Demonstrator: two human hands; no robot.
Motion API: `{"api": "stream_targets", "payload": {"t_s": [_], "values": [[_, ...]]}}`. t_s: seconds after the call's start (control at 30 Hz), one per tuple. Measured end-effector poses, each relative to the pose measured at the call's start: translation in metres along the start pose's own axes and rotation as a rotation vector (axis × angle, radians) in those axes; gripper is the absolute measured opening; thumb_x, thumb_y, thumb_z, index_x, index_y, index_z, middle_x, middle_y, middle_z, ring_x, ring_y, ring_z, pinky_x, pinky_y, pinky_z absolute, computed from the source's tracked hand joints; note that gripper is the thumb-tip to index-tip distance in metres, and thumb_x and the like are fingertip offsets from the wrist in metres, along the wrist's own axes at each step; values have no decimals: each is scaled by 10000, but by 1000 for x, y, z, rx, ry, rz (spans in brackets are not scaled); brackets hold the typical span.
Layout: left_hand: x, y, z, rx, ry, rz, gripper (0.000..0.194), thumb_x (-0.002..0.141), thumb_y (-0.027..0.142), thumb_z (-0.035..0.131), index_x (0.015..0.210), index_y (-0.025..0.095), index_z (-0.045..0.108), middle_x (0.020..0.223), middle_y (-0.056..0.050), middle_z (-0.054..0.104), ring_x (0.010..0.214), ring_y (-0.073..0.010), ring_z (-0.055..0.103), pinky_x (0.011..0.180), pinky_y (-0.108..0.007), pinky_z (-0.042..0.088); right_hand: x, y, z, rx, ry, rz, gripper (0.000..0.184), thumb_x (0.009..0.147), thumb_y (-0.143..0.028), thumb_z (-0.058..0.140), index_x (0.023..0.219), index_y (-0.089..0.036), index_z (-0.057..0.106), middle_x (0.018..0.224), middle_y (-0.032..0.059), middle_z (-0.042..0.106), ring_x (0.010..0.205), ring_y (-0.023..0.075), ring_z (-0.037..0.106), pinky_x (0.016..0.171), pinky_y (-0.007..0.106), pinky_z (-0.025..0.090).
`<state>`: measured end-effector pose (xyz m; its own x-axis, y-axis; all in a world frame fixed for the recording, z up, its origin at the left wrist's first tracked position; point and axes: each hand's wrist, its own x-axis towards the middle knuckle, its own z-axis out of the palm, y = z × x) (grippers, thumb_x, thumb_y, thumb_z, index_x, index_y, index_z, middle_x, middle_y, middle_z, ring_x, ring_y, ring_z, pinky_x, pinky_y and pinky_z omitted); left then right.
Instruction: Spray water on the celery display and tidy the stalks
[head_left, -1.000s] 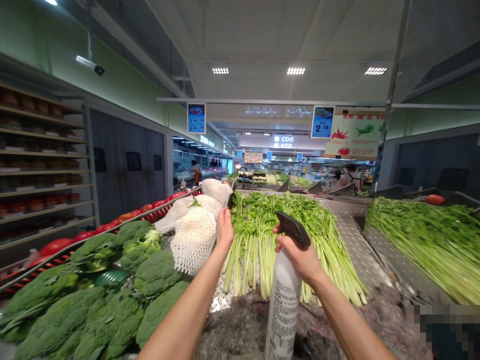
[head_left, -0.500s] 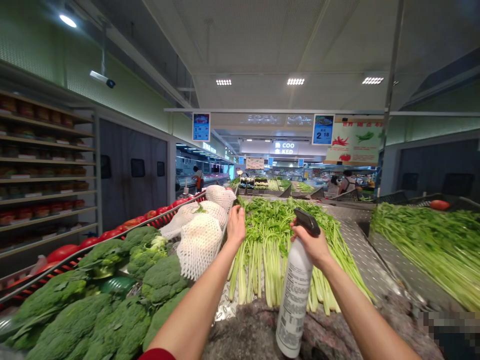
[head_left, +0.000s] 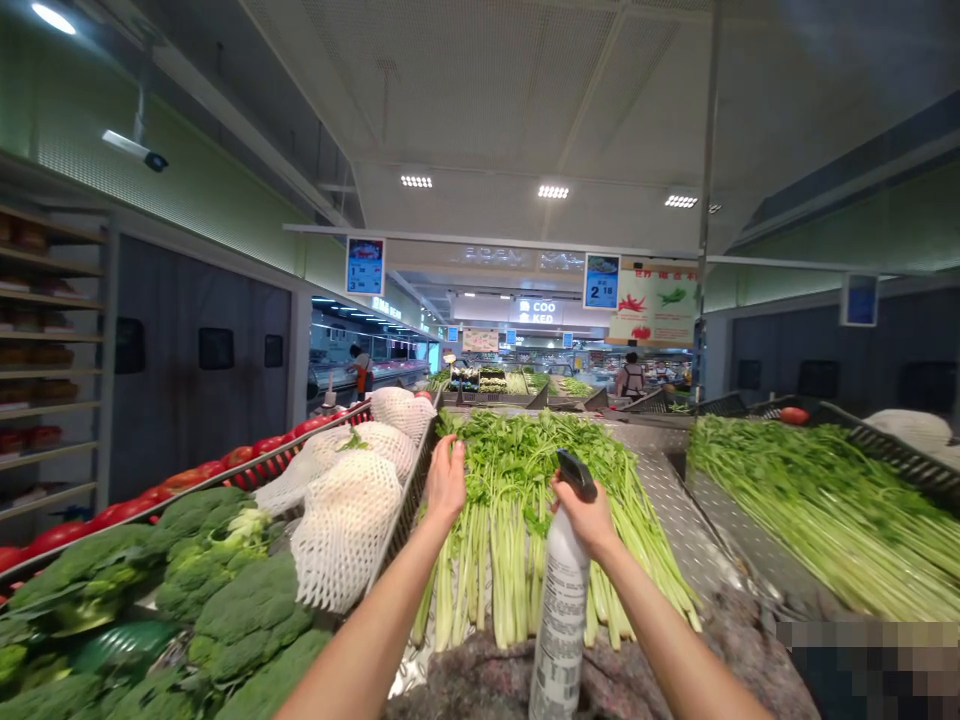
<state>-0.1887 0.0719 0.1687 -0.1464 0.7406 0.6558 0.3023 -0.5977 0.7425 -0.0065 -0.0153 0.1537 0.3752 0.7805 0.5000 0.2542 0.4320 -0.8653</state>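
Note:
My right hand is wrapped round the neck of a white spray bottle with a black trigger head, held over a bed of leafy green celery bunches. My left hand hovers over the left edge of that celery, fingers slightly spread and curved, holding nothing. It is just right of the dark rim of the bin with net-wrapped white produce.
Broccoli heads fill the near left bin, with red tomatoes beyond. More green stalks lie at right past a metal divider plate. Grey cloth covers the near edge. Distant people stand in the aisle.
The view has shifted right and my hands drew back slightly. The spray bottle swung more upright. My left hand opened and lifted a little over the celery's left edge.

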Motion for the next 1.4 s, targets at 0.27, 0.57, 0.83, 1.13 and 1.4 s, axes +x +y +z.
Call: {"api": "stream_targets", "payload": {"t_s": [0.27,0.57,0.83,1.13,1.4], "values": [[1,2,5,-75,13,9,379,807,396,310,1057,167,480,1132,-106,512,1065,-202,459,940,-373,312,-2,-32,-18,26,-13,-83,208,642,-278,563,804,-147,562,745,35,610,543,162,575,516,298,471],[8,7,3,-45,20,46,395,819,386,276,1078,153,463,1156,-116,494,1082,-206,441,939,-374,312,-1,-42,-44,99,119,-11,278,597,-283,611,833,-140,583,776,44,626,524,152,564,501,296,474],[8,7,5,-71,14,50,391,818,386,280,1081,159,460,1161,-114,488,1079,-211,441,937,-384,313,-1,-36,-76,11,214,-24,307,581,-287,620,842,-132,578,816,63,633,524,161,576,478,275,463],[6,1,6,-90,46,45,346,809,364,305,1035,174,487,1130,-99,510,1062,-203,453,942,-376,308,-12,-17,-129,-143,341,-12,281,581,-309,609,809,-147,591,784,57,623,521,151,564,508,256,451],[-4,2,12,-100,14,21,387,818,387,283,1075,164,468,1168,-109,487,1088,-206,433,951,-380,297,-33,-10,-161,-327,424,58,267,564,-330,599,767,-157,604,609,33,609,529,176,566,482,248,420]]}}
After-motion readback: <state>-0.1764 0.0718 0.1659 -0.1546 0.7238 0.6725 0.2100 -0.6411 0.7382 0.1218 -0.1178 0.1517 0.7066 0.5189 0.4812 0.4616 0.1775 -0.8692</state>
